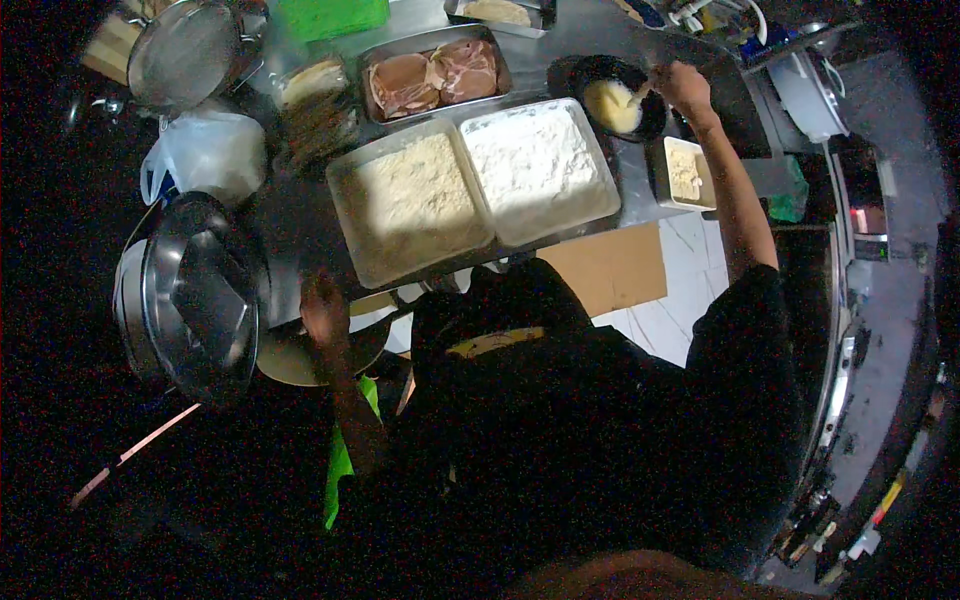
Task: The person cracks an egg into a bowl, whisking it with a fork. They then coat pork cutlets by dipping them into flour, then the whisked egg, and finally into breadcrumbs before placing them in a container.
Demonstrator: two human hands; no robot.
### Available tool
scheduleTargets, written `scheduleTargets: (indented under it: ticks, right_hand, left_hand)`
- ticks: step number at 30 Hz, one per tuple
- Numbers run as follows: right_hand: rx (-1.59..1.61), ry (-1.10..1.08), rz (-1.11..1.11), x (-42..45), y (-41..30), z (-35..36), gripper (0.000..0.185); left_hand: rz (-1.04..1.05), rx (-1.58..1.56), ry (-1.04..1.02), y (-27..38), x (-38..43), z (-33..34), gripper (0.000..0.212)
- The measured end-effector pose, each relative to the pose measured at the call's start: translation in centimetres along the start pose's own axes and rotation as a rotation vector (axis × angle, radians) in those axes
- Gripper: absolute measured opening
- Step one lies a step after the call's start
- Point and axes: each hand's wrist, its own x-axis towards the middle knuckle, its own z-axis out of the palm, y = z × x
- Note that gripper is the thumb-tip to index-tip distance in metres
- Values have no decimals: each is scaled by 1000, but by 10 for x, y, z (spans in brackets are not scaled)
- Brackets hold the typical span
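My right hand (684, 91) is closed around the handle of a utensil (642, 94), whose lower end dips into pale yellow batter (613, 106) in a dark bowl (654, 124). My left hand (325, 307) hangs low at the table's near edge, in shadow; whether it holds anything cannot be told. Between the hands stand two metal trays side by side, one with yellowish crumbs (420, 187), the other with white flour (532, 161). Behind them, raw meat slices (466, 71) lie in a metal tray (438, 110). A small container (666, 178) with pale crumbs is beside my right forearm.
At the left are a large metal lid (202, 315), a white plastic bag (217, 154) and a round sieve (180, 60). A bright green container (330, 16) stands at the back. A white pot (806, 94) is at the right. Cardboard (611, 270) lies below the table's edge.
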Motion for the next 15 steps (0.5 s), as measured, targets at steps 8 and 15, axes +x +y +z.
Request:
scheduleTargets:
  ticks: [8, 15]
  right_hand:
    - [296, 25, -196, -27, -59, -6, 22]
    - [584, -120, -257, -70, -121, 56, 24]
  left_hand:
    - [207, 71, 110, -22, -8, 1, 24]
    - [83, 56, 7, -11, -16, -17, 25]
